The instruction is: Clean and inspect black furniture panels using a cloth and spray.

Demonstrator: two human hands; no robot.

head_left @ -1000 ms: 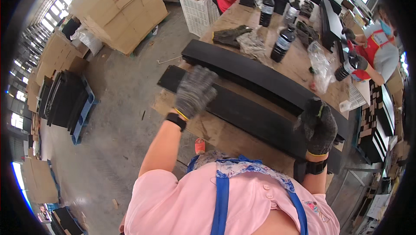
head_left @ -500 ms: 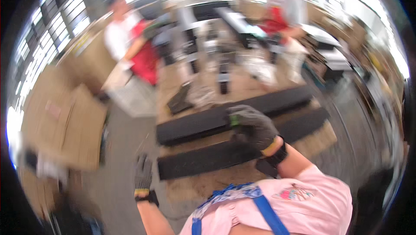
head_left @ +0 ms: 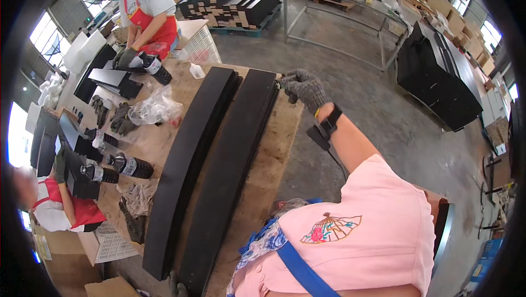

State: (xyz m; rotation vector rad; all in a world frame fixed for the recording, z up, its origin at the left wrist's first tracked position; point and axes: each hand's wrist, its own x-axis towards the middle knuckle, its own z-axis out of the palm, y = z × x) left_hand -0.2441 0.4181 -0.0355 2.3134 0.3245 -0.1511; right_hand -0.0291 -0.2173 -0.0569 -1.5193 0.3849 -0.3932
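Two long stacks of black boards lie side by side on a worktable [head_left: 268, 165]: the left stack [head_left: 189, 160] and the right stack [head_left: 233, 176]. My right hand [head_left: 304, 89], in a grey knit glove, is at the far end of the right stack. Its fingers are curled, with the fingertips at the stack's end corner; whatever they may hold is hidden. Of my left hand [head_left: 176, 286] only some gloved fingers show, by the near end of the boards at the lower edge. The rest of it is out of sight.
Black-filled bottles [head_left: 131, 165], a clear plastic bag [head_left: 156, 108] and loose gloves [head_left: 123, 119] lie left of the boards. Two co-workers in red aprons [head_left: 148, 28] handle black pieces there. Board stacks [head_left: 438, 78] and a metal-framed table [head_left: 334, 15] stand beyond on the floor.
The view has swung right, so the boards now run away from me. My right hand has gone from above the boards to their far end; my left hand is now mostly hidden.
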